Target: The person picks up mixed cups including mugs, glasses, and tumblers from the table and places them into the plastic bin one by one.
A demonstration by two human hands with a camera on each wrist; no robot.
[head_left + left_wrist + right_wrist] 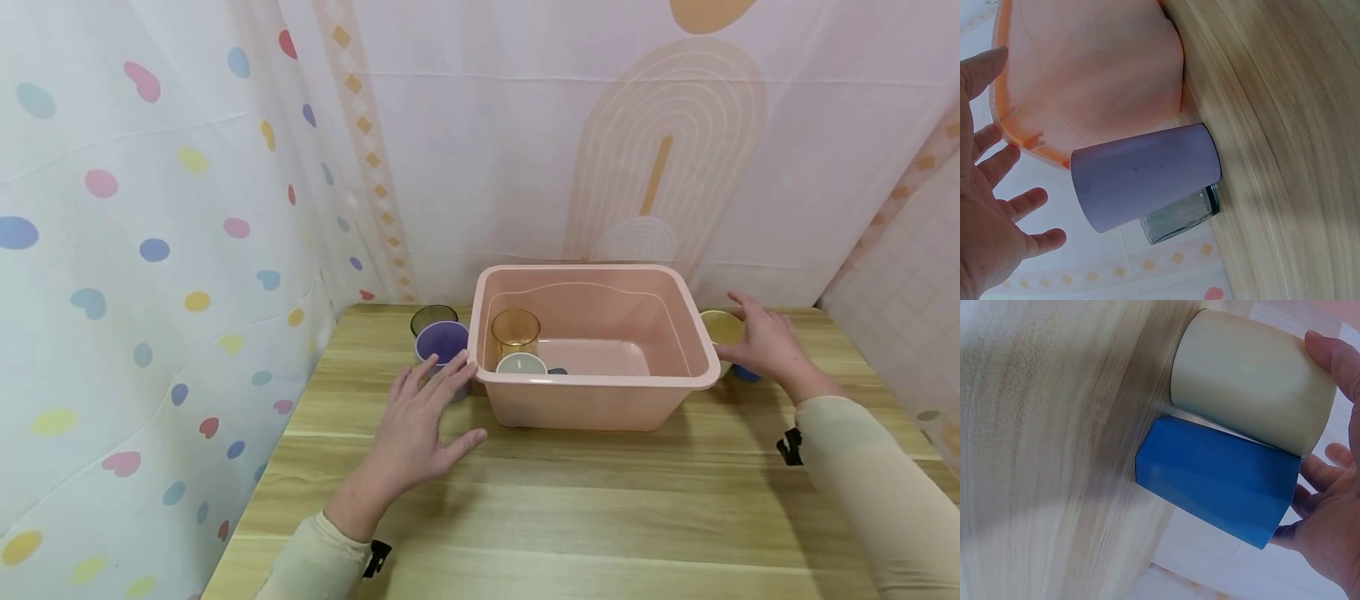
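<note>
A pink plastic basin stands in the middle of the wooden table. An amber glass cup and a pale grey cup stand inside it. My left hand hovers with spread fingers just in front of a purple cup, and a dark glass cup stands behind that. In the left wrist view the palm is apart from the purple cup. My right hand reaches over a cream cup and a blue cup; its thumb touches the cream cup beside the blue cup.
Patterned fabric walls close in the table on the left, back and right. A small dark thing lies on the basin floor beside the grey cup. Bare table surface stretches in front of the basin.
</note>
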